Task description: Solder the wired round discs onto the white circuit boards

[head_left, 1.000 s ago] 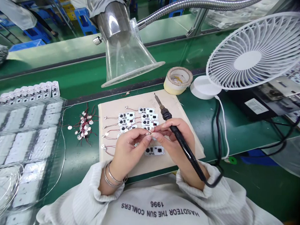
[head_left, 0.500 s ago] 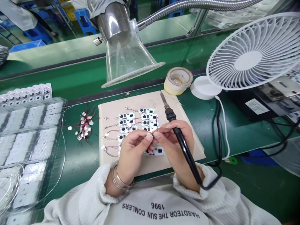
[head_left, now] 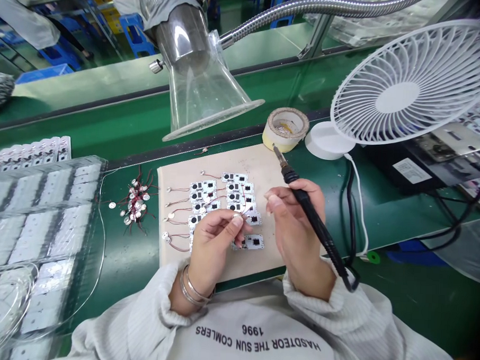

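My left hand (head_left: 215, 241) pinches a small round metal disc with thin wires (head_left: 238, 216) between thumb and fingers, above the circuit boards. My right hand (head_left: 301, 238) is a little way off to the right, with a black soldering iron (head_left: 308, 208) resting across it, held near the index finger. Its thumb and fingertips come close together, and whether a wire is between them I cannot make out. The iron's tip points up and away, in front of the tape roll. Under my hands, white circuit boards (head_left: 239, 187) lie in columns on a beige board (head_left: 272, 165), some partly hidden.
A pile of wired discs (head_left: 135, 203) lies left of the beige board. Clear trays of white parts (head_left: 35, 219) stand further left. A clear extraction hood (head_left: 207, 93) hangs overhead. A tape roll (head_left: 285, 130), a white fan (head_left: 398, 96) and cables (head_left: 352, 206) occupy the right.
My right hand has moved right, away from my left hand, carrying the soldering iron with it. My left hand stays nearly in place. The stacked boards at far left have shifted slightly left.
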A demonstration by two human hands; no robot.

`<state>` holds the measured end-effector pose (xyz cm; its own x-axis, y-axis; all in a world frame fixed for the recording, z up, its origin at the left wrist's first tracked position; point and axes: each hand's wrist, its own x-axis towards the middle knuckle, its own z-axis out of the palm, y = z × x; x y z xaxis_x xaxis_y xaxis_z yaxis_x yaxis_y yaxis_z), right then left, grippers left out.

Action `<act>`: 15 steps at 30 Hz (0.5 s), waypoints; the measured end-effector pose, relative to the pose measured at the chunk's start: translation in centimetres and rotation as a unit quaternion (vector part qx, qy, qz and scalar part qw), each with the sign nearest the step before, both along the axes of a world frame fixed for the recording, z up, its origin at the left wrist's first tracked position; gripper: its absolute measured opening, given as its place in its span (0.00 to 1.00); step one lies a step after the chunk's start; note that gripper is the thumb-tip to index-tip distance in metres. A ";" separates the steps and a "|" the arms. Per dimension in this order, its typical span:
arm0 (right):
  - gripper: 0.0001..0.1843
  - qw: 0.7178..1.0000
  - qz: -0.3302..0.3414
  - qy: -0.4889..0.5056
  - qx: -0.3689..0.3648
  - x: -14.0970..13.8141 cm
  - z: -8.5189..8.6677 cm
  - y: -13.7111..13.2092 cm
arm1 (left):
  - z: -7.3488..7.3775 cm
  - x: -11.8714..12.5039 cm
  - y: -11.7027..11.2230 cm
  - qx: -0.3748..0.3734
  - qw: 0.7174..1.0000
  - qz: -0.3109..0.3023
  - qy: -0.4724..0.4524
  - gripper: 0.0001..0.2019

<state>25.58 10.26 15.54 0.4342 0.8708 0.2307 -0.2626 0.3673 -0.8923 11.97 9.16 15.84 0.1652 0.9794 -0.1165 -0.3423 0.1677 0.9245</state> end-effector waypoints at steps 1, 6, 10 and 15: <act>0.19 1.000 0.027 -0.006 -0.006 -0.1 -0.1 -0.2 | 0.0 0.0 0.0 0.002 1.000 0.002 0.000 0.05; 0.19 0.992 0.119 -0.023 -0.028 -0.7 -0.1 -1.1 | -0.2 -0.1 0.2 0.011 1.000 -0.004 0.016 0.05; 0.18 0.996 0.084 -0.033 -0.022 -0.4 0.3 -1.0 | -0.1 -0.5 0.0 0.020 0.998 -0.033 0.039 0.05; 0.19 0.999 0.038 -0.010 0.000 0.2 0.1 -0.7 | -0.4 -1.3 -0.1 0.034 0.995 -0.053 0.083 0.05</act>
